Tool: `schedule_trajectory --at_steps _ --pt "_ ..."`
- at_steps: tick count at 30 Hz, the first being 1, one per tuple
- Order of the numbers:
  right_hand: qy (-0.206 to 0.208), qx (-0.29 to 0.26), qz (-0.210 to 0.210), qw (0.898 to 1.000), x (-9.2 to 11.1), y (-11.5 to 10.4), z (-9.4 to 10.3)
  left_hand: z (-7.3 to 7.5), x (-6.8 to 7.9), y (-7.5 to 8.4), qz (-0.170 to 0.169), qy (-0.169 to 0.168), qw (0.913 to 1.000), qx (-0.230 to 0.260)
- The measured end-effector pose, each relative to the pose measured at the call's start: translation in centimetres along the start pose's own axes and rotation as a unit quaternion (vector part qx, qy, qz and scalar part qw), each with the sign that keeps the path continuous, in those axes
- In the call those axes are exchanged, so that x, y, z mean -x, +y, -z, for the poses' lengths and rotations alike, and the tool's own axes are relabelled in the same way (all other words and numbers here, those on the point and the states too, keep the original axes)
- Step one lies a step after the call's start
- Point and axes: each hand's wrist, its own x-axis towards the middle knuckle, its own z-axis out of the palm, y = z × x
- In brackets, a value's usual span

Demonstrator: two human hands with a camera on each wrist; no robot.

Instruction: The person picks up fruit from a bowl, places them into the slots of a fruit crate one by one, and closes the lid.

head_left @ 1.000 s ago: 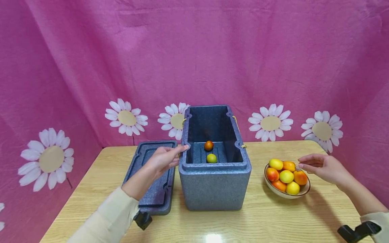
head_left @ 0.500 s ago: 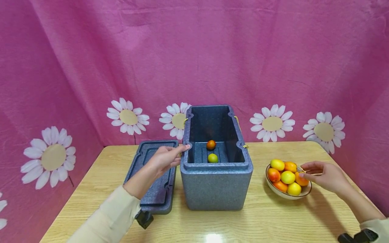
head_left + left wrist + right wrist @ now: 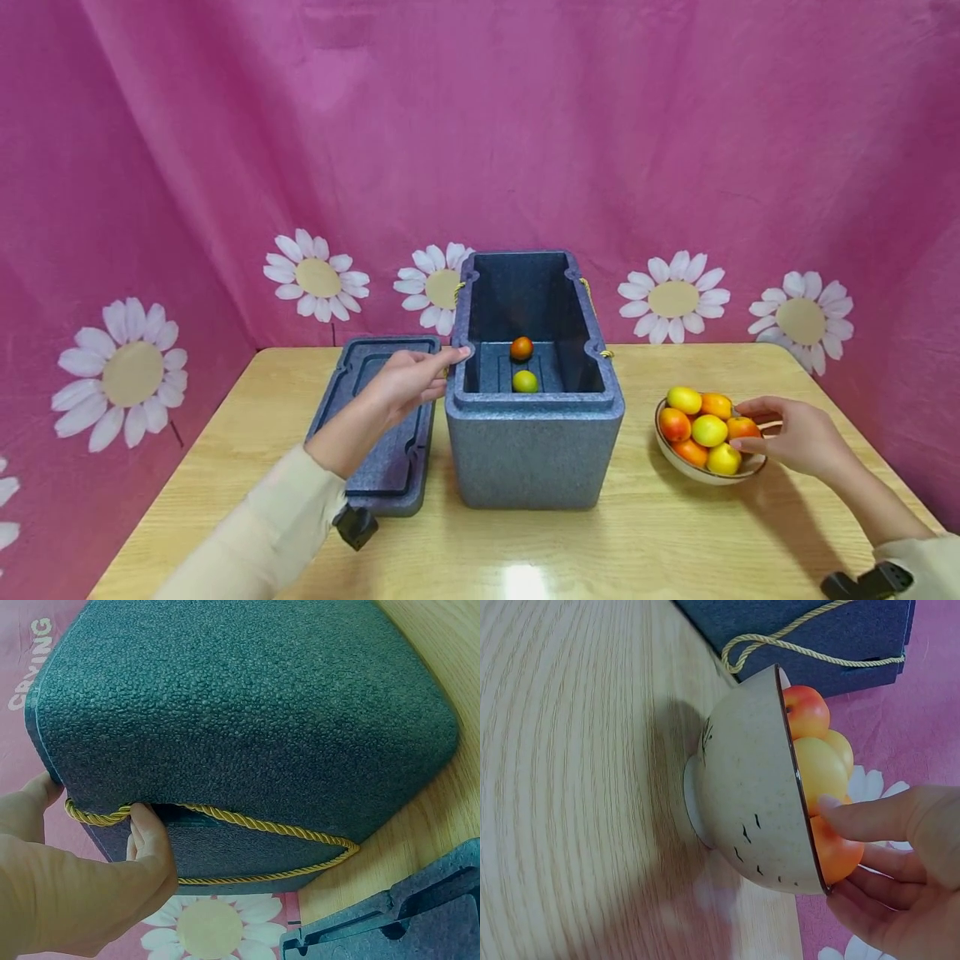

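My left hand (image 3: 408, 383) holds the near left rim of a deep grey foam box (image 3: 536, 458), thumb on top and fingers down the outside. In the left wrist view, its fingertips lie by a gold rope handle (image 3: 277, 830) on the box's side. Inside the box are a reddish-orange fruit (image 3: 521, 348) and a yellow-green fruit (image 3: 525, 382). At the right, my right hand (image 3: 798, 433) reaches into a speckled cream bowl (image 3: 750, 787) heaped with yellow and orange fruits. Thumb and fingers curl round an orange fruit (image 3: 834, 851) at the bowl's right edge.
The box's grey lid (image 3: 375, 471) lies on the wooden table (image 3: 652, 550) left of the box, under my left forearm. A pink curtain (image 3: 480, 125) with white daisies hangs behind and along both sides.
My right hand has come down and inward from beside the bowl, its thumb and fingers now round an orange fruit. My left hand stays on the box rim. The view has shifted slightly.
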Motion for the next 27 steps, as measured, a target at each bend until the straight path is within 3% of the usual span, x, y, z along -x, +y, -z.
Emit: schedule_trajectory --at_steps 14,27 --pt "-0.011 0.023 -0.009 1.0 -0.05 -0.07 0.14 -0.01 -0.22 0.48 -0.001 0.001 1.0 -0.008" --pt "-0.011 0.004 0.02 1.0 0.16 -0.13 0.58 0.01 -0.17 -0.04 -0.004 -0.002 1.0 0.001"
